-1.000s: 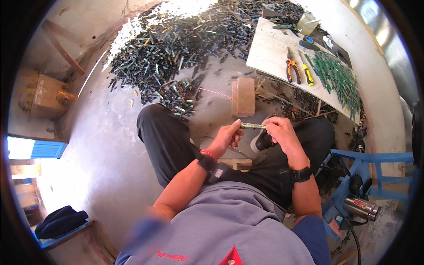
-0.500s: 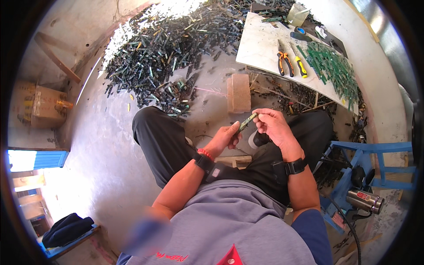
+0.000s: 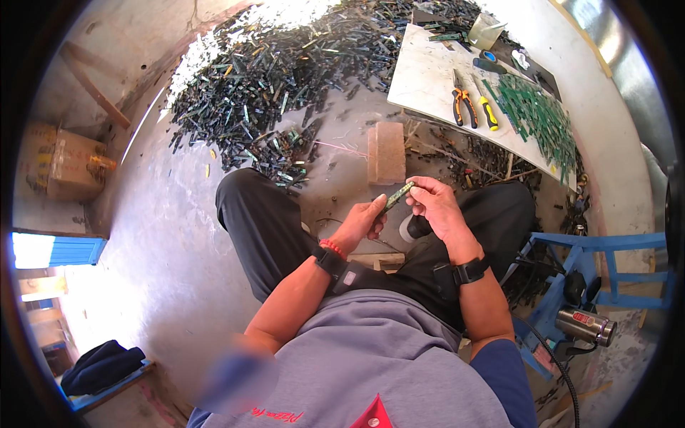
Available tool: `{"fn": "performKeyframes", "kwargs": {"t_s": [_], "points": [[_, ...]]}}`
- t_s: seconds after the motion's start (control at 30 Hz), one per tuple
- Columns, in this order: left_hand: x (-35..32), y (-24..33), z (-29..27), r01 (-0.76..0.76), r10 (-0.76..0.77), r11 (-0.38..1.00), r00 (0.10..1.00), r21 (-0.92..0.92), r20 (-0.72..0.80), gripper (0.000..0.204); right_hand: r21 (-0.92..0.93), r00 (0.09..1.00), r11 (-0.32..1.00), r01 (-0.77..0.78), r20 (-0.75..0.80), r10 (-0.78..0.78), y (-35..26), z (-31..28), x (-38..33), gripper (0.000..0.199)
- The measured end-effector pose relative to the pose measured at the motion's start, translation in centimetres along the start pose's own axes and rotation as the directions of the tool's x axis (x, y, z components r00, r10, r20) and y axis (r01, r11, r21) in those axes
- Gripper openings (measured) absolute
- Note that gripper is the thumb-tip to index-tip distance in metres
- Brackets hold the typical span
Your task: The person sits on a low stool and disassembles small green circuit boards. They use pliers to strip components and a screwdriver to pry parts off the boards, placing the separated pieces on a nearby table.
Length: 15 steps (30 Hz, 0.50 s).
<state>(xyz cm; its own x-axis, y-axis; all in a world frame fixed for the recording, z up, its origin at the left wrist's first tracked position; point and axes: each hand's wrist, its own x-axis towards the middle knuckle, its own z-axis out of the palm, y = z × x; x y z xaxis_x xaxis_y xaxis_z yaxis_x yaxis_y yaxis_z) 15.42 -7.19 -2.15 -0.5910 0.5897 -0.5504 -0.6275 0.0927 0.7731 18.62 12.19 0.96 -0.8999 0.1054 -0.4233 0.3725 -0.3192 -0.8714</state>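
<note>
A thin green strip (image 3: 397, 197), like a narrow circuit-board piece, is held between both hands above my lap. My left hand (image 3: 362, 222) grips its lower end, fingers curled around it. Pinching its upper end is my right hand (image 3: 434, 203). Both wrists carry dark bands, and the left wrist also has a red bracelet. I sit with dark trousers on, knees spread, over a grey concrete floor (image 3: 178, 235).
A big heap of green strips (image 3: 285, 64) covers the floor ahead. A brick (image 3: 386, 152) stands just beyond my hands. A white board (image 3: 428, 75) at the upper right holds pliers (image 3: 462, 105), a screwdriver and stacked green strips (image 3: 539, 118). A blue stand (image 3: 606, 264) and a metal flask (image 3: 584, 324) sit right.
The strip, level a second ago, has tilted with its far end up to the right. Both hands stay on it and have shifted slightly.
</note>
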Motion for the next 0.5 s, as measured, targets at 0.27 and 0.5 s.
{"fn": "performKeyframes", "kwargs": {"t_s": [0.27, 0.5], "points": [[-0.07, 0.0, 0.01, -0.019, 0.019, 0.999, 1.0, 0.033, -0.005, 0.052, -0.106, 0.998, 0.993, 0.052, -0.017, -0.054, 0.06, 0.6, 0.13, 0.019], [-0.53, 0.54, 0.14, -0.035, 0.03, 0.992, 0.999, 0.121, 0.042, 0.054, -0.12, 0.992, 0.985, 0.12, -0.019, -0.124, 0.49, 0.4, 0.32, 0.018]]}}
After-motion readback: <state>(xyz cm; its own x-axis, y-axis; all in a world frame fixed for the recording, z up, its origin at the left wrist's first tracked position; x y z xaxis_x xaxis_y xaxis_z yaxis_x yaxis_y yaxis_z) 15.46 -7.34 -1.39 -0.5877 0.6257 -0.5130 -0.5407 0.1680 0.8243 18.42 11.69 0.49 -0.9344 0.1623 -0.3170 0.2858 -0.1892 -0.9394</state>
